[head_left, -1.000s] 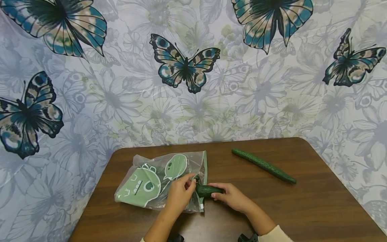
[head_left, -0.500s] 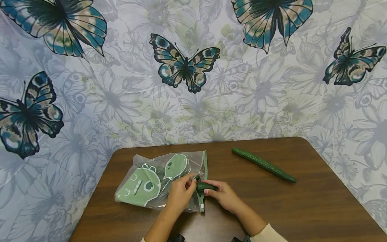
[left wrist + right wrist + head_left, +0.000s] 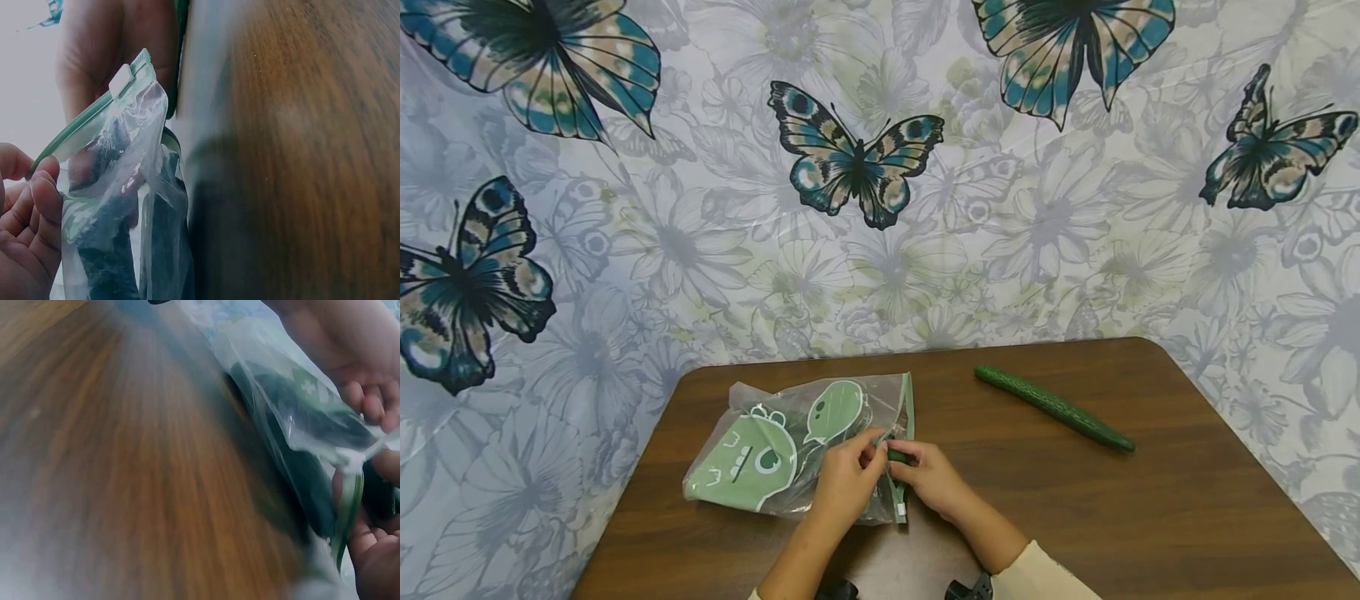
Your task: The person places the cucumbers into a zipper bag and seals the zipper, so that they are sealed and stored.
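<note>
Brown table point(image 3: 1097, 517) before butterfly-patterned backdrop point(image 3: 880, 275)

Head view faces forward and down over the worktop point(image 3: 1075, 517); both wrist views, low and close, face the same slider bag point(image 3: 786, 442)

A pale floral wall covering point(image 3: 1045, 250) printed with teal-and-cream butterflies point(image 3: 857, 165) fills the background. Before it stands a brown wood-grain bench point(image 3: 1120, 525) with rounded far corners.
</note>
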The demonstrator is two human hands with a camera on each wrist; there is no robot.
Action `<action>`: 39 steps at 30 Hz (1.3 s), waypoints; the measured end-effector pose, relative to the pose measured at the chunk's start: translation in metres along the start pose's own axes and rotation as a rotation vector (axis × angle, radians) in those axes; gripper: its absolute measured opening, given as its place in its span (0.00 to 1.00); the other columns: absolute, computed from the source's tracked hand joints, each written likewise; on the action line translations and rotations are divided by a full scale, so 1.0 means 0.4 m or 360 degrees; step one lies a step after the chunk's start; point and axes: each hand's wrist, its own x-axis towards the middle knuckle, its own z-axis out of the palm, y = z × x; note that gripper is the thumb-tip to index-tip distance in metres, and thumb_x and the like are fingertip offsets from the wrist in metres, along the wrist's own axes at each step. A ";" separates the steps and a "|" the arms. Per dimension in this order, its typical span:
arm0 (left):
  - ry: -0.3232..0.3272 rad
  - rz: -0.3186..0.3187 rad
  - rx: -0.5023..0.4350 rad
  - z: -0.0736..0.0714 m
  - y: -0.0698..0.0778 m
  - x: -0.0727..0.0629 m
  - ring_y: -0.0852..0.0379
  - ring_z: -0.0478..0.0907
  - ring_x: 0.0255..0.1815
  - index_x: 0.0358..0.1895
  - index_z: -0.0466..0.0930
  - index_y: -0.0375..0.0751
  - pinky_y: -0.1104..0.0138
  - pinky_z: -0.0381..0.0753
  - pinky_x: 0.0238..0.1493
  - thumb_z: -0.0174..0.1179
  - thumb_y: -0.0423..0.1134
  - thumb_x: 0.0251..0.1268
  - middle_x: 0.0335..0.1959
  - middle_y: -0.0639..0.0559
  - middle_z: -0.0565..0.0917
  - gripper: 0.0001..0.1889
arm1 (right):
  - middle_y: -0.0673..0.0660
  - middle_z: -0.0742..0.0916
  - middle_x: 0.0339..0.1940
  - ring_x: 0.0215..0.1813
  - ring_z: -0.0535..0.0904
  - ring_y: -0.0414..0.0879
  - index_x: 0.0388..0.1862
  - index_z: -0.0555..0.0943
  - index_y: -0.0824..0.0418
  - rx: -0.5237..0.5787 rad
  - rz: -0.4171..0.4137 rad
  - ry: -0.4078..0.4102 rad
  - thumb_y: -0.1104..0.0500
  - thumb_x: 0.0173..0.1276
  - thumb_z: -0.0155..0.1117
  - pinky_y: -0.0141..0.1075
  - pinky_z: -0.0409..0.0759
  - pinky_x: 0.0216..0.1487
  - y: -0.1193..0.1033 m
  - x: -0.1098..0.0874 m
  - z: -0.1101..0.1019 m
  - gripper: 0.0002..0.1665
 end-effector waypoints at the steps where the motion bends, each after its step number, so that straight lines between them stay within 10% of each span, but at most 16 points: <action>1: -0.0001 -0.0001 -0.0009 -0.001 0.001 0.000 0.71 0.70 0.20 0.51 0.87 0.39 0.74 0.74 0.25 0.63 0.35 0.67 0.21 0.60 0.80 0.11 | 0.68 0.82 0.63 0.56 0.82 0.44 0.67 0.75 0.72 0.0002 0.0001 0.0009 0.61 0.75 0.60 0.27 0.80 0.52 -0.001 0.004 0.006 0.25; 7: 0.0000 -0.0015 -0.0033 -0.003 0.004 -0.002 0.72 0.72 0.20 0.50 0.87 0.40 0.74 0.75 0.26 0.63 0.34 0.67 0.21 0.60 0.81 0.11 | 0.64 0.88 0.49 0.39 0.80 0.36 0.56 0.80 0.71 -0.0016 0.0035 0.0050 0.66 0.70 0.60 0.28 0.78 0.41 -0.005 0.019 0.026 0.17; 15: 0.0008 0.0004 -0.0037 -0.002 -0.001 -0.002 0.72 0.70 0.19 0.51 0.87 0.39 0.73 0.74 0.24 0.63 0.35 0.68 0.20 0.60 0.80 0.11 | 0.58 0.89 0.45 0.41 0.77 0.41 0.49 0.87 0.63 -0.0424 -0.0010 0.0024 0.69 0.64 0.61 0.29 0.76 0.39 0.008 0.018 0.017 0.16; 20: 0.0021 0.0042 -0.0030 0.000 -0.005 0.000 0.72 0.69 0.19 0.51 0.87 0.38 0.74 0.73 0.24 0.63 0.35 0.68 0.20 0.61 0.79 0.11 | 0.57 0.89 0.55 0.58 0.80 0.46 0.51 0.88 0.62 -0.0593 -0.0079 -0.0046 0.69 0.63 0.62 0.33 0.79 0.56 0.015 0.014 0.012 0.18; 39: 0.0021 0.0014 0.0037 0.001 -0.005 0.002 0.70 0.69 0.22 0.50 0.87 0.40 0.73 0.72 0.26 0.65 0.35 0.66 0.21 0.61 0.79 0.12 | 0.65 0.88 0.55 0.50 0.86 0.40 0.58 0.83 0.66 -0.0161 -0.0089 -0.0041 0.59 0.71 0.67 0.29 0.83 0.51 -0.021 0.008 -0.051 0.19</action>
